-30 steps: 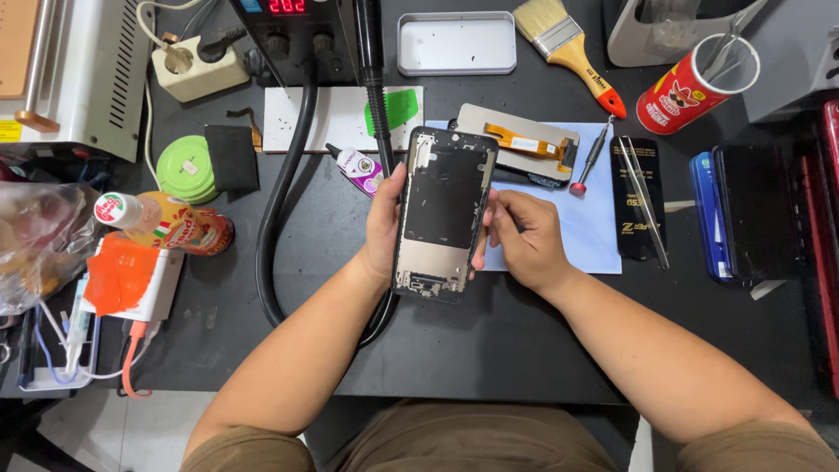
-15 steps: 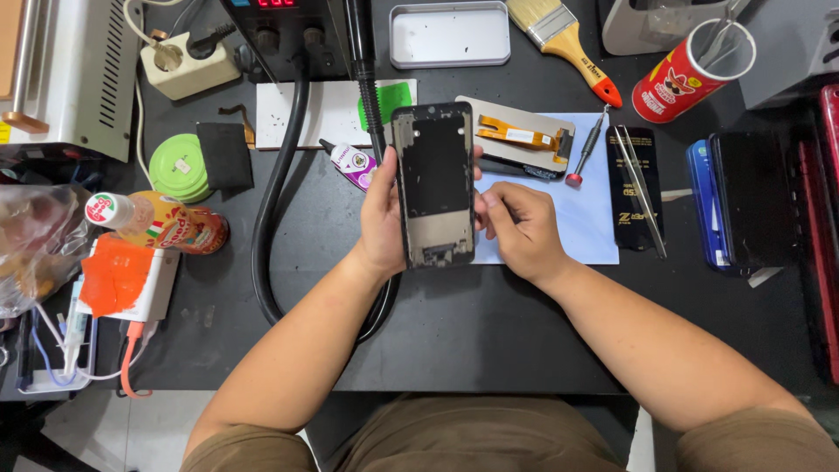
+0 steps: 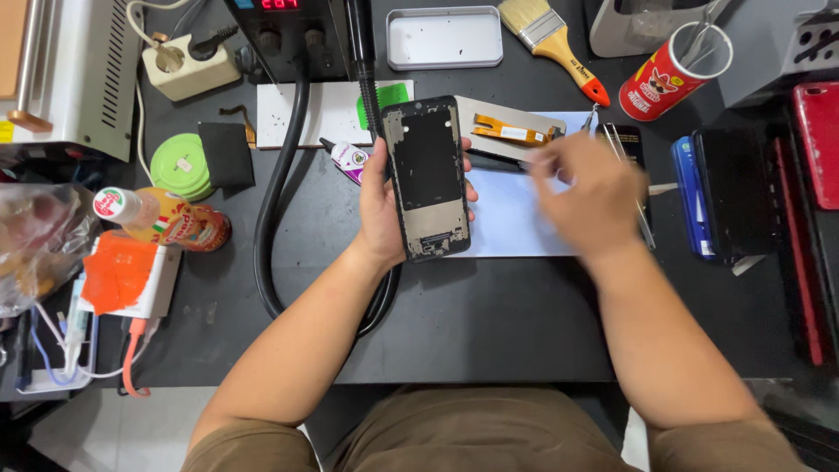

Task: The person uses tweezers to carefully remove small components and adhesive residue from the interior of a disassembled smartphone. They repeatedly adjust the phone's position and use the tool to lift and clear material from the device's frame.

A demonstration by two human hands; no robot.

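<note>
Head view, the only one I have. My left hand (image 3: 384, 205) holds the phone frame (image 3: 426, 179) upright over the counter (image 3: 489, 323), its bare inner face toward me; my fingers (image 3: 468, 188) wrap round the right edge and my thumb presses the left edge, so they are clamped on the frame. The frame sits just left of centre, above the pale blue sheet (image 3: 507, 218).

My right hand (image 3: 587, 197) is at about three o'clock from the frame, apart from it and blurred with motion. It hovers over the sheet with its fingertips pointing toward eleven o'clock, near the display panel with the orange flex cable (image 3: 511, 133) that lies at one o'clock from the frame. I cannot tell whether these fingers are apart or pinched on something small.

To do this well, I judge that I should grip the frame by its edges only and keep my skin off the inner plate. A level frame would let the panel seat squarely. If I pick the panel up, I would take it by the rim rather than the thin cable, which looks easy to crease. The tweezers (image 3: 642, 205) lie at three o'clock, half under my right hand, and the black hose (image 3: 280, 201) runs at nine o'clock, close enough to snag my left wrist.
</note>
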